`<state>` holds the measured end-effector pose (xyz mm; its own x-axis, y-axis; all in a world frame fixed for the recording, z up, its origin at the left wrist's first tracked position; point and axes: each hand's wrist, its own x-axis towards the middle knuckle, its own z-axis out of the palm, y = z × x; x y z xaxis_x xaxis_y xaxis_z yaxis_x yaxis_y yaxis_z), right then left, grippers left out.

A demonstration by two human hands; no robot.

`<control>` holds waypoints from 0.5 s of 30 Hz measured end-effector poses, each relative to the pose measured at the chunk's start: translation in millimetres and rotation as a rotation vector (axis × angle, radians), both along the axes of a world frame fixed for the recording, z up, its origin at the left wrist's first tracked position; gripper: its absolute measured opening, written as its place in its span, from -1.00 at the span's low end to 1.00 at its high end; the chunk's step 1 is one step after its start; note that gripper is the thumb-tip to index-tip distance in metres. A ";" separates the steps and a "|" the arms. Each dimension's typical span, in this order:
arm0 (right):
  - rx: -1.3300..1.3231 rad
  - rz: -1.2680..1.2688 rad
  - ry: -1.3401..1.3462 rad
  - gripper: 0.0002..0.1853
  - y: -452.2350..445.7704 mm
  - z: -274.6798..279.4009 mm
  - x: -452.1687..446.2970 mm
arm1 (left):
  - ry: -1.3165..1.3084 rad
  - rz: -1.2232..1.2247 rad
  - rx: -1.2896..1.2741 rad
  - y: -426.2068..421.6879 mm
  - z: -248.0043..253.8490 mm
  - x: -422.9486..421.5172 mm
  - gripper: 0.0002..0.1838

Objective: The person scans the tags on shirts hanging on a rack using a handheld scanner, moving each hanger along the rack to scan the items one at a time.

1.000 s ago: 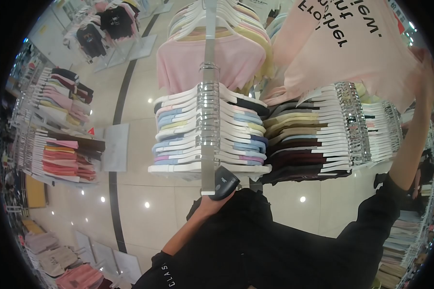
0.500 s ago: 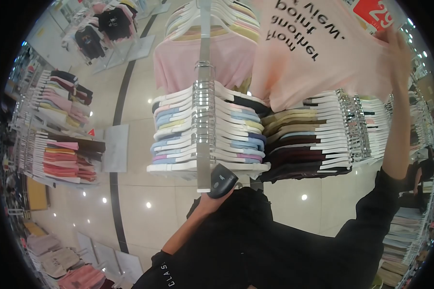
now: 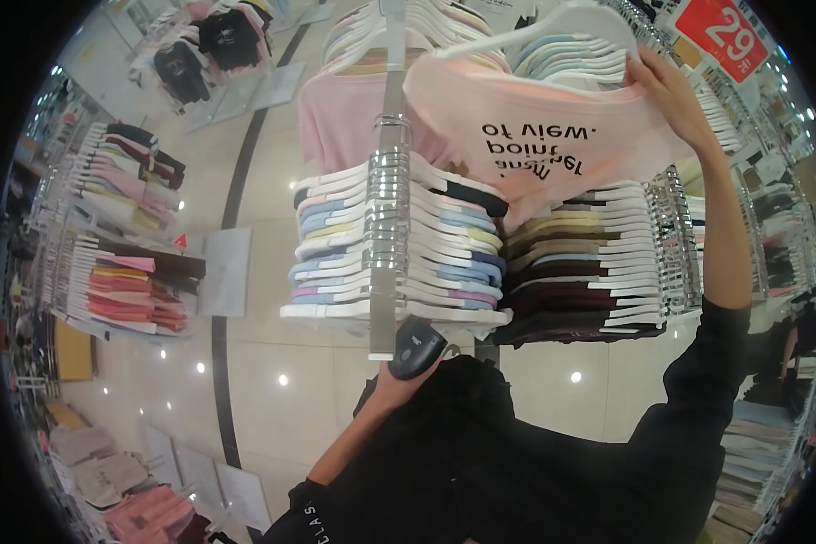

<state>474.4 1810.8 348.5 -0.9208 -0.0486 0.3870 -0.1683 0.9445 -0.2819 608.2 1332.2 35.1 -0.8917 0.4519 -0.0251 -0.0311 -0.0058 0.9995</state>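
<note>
While the shirt [image 3: 553, 136] reads "of view.", a sign [image 3: 727, 38] says "29".

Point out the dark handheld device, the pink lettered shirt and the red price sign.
Dark handheld device [image 3: 417, 348], head view: middle of its upper face.
Pink lettered shirt [image 3: 544, 136], head view: printed middle of its fabric.
Red price sign [image 3: 727, 38], head view: its large digits.

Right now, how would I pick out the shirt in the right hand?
Find the metal rail running down the middle of the view. To its upper right, the right hand holds up a pale pink shirt. Unlike the plain-looking pink top to its left, it carries bold black lettering.
</note>
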 end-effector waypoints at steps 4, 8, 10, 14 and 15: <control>0.024 0.069 -0.086 -0.68 -18.7 -20.2 -14.8 | -0.053 0.022 0.049 4.3 8.9 3.1 -0.44; 0.048 0.116 -0.145 -0.68 -41.5 -45.5 -27.6 | -0.055 0.009 0.025 6.3 14.2 3.5 -0.44; 0.077 0.112 -0.188 -0.68 -41.1 -49.6 -29.6 | -0.011 0.023 -0.025 6.1 8.4 4.8 -0.44; 0.076 0.158 -0.270 -0.67 -38.8 -52.9 -35.5 | -0.038 0.053 -0.031 6.9 4.9 6.9 -0.46; 0.025 0.196 -0.263 -0.67 -38.6 -49.9 -34.8 | -0.055 0.078 -0.005 8.5 4.6 7.9 -0.47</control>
<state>439.6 1772.3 298.6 -0.9611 -0.2417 0.1334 -0.2725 0.9085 -0.3169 616.1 1340.7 39.7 -0.9214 0.3809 -0.0773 -0.0858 -0.0055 0.9963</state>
